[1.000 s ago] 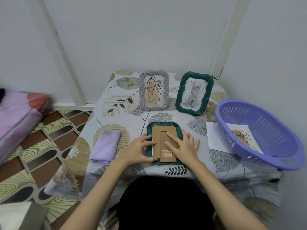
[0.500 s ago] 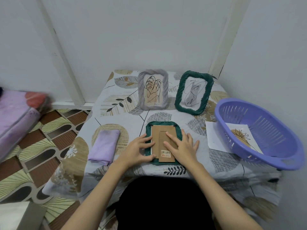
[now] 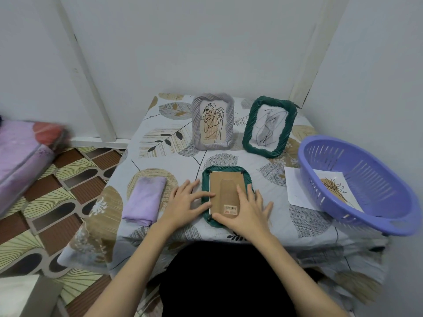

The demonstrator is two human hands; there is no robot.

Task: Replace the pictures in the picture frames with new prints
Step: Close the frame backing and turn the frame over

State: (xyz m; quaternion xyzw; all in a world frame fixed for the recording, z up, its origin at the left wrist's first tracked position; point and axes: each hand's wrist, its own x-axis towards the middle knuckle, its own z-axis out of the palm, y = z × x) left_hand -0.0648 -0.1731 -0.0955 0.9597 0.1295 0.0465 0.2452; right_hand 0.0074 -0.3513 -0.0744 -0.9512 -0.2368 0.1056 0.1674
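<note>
Both hands had barely shifted since a second earlier: the left hand (image 3: 183, 202) lay with straight fingers touching the left edge of the face-down green frame (image 3: 226, 171), while the right hand (image 3: 248, 211) pressed flat on its cardboard backing (image 3: 225, 188). That frame lay on the worktop (image 3: 183, 156) near the person, behind it two upright frames, a purple basket (image 3: 357, 186) at right.

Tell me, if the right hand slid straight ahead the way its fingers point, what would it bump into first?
Probably the standing dark green frame. The right hand lies flat on the cardboard back, fingers pointing away from the person, though the exact line is hard to judge.
</note>
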